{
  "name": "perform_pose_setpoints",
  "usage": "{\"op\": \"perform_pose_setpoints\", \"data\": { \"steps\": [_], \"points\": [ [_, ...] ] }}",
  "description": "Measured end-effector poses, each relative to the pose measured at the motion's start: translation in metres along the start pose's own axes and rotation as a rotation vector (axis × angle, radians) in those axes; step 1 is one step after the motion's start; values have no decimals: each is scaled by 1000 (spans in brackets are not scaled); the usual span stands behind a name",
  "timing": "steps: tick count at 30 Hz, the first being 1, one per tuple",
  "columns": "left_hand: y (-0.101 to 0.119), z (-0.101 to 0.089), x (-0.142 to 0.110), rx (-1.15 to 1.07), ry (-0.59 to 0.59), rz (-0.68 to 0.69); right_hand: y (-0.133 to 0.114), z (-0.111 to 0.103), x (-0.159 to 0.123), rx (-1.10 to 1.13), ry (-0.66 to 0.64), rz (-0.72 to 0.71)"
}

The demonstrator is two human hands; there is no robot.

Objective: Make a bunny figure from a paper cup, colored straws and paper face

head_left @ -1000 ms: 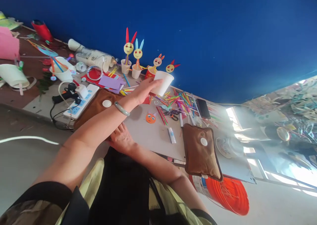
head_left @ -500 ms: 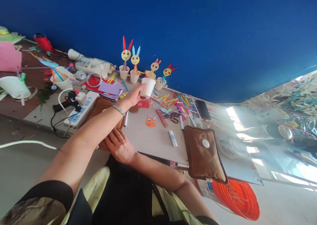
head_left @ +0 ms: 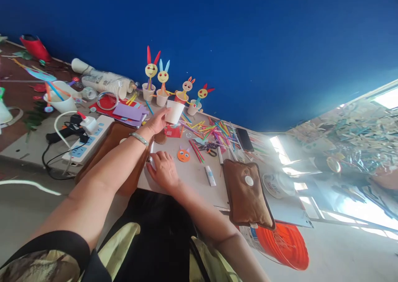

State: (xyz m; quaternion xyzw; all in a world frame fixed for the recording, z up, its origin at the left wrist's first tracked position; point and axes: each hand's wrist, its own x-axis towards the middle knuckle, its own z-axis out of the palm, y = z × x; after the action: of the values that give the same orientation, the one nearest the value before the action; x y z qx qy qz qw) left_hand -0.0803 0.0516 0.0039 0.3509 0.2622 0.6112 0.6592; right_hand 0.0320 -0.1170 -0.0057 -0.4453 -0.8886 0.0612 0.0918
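Observation:
My left hand (head_left: 154, 124), a bracelet on its wrist, is closed around a white paper cup (head_left: 174, 111) held just above the grey table (head_left: 194, 178), in front of a row of paper-cup bunny figures (head_left: 161, 89). My right hand (head_left: 163, 171) lies flat on the table with its fingers spread. Its fingertips touch a white pen (head_left: 151, 154). An orange paper face cutout (head_left: 183, 155) lies just right of that hand, and a small white glue tube (head_left: 210, 176) lies further right.
Coloured sticks (head_left: 217, 129), scissors (head_left: 211, 149) and a phone (head_left: 244, 139) lie behind. A brown pouch (head_left: 245, 193) sits at the right edge, another (head_left: 116, 136) under my left arm. A power strip (head_left: 88, 143), a glue gun (head_left: 64, 133), stacked cups (head_left: 105, 83) and an orange drum (head_left: 281, 244) are around.
My left hand has drawn the white cup back and down toward the table. My right hand has moved from the table's near edge onto the table, reaching the white pen.

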Motion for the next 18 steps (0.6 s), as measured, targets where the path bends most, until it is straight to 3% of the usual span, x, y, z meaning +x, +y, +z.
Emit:
{"op": "perform_pose_setpoints", "data": {
  "steps": [5,11,15,18],
  "points": [
    [-2,0,1,51,-32,8,-5,9,20,-41,-86,31],
    [-3,-6,4,70,-8,13,2,10,12,-135,-135,21],
    [-4,-9,3,69,63,14,25,-1,-4,-181,-138,-36],
    [-4,-11,1,69,128,7,60,-18,-10,-226,-125,-88]
  ]
}}
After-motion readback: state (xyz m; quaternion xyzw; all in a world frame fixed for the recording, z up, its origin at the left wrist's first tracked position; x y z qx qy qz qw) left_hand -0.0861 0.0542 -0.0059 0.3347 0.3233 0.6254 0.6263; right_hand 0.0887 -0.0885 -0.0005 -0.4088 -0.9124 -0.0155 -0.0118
